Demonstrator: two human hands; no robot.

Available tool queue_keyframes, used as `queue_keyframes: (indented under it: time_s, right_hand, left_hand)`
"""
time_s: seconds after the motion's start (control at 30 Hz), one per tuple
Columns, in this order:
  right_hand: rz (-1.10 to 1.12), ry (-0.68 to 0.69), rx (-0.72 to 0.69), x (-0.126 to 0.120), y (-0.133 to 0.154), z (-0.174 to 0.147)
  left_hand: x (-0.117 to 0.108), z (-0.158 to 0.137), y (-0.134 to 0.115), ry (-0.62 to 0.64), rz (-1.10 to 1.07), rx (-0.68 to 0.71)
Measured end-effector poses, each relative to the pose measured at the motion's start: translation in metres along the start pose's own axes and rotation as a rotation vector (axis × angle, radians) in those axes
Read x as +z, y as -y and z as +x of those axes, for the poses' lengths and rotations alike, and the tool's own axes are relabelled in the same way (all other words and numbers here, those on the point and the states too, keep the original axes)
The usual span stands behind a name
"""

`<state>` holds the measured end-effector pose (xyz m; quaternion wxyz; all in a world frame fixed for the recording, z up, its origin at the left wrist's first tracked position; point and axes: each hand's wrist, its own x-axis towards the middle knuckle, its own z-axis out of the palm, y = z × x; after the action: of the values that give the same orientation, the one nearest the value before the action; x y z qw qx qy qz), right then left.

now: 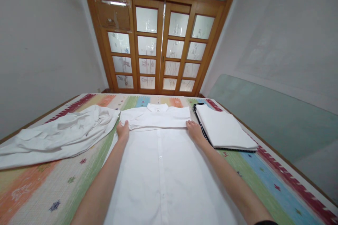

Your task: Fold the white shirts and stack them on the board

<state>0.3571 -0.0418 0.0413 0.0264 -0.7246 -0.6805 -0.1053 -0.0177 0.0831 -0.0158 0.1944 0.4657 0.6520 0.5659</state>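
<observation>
Now the left hand (123, 129) and right hand (194, 128), well apart, press flat on the white shirt's (161, 161) folded-in sleeves on the striped bed cover (52, 190); body unfolded, folded stack (224, 130) right, crumpled shirts (60, 133) left waiting.

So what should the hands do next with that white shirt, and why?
Probably press the fold flat: left hand and right hand sit at either end of the folded sleeves across the white shirt, which look slightly raised.
</observation>
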Motion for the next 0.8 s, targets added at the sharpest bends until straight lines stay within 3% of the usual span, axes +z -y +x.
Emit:
queue_keyframes:
  time_s: [0.17,0.37,0.63,0.8]
  right_hand:
    - [-0.019,0.021,0.087,0.001,-0.015,0.002]
    - [0.168,-0.021,-0.042,0.017,-0.025,0.001]
    - [0.168,0.170,-0.048,0.026,-0.040,0.033]
    - [0.153,0.181,0.001,0.020,-0.043,0.043]
  left_hand:
    - [-0.005,-0.004,-0.004,-0.029,0.054,-0.028]
    - [-0.012,-0.009,-0.015,0.011,0.043,-0.051]
    - [-0.013,-0.013,-0.019,-0.055,0.022,-0.054]
    - [-0.014,-0.017,-0.021,-0.075,-0.008,-0.063]
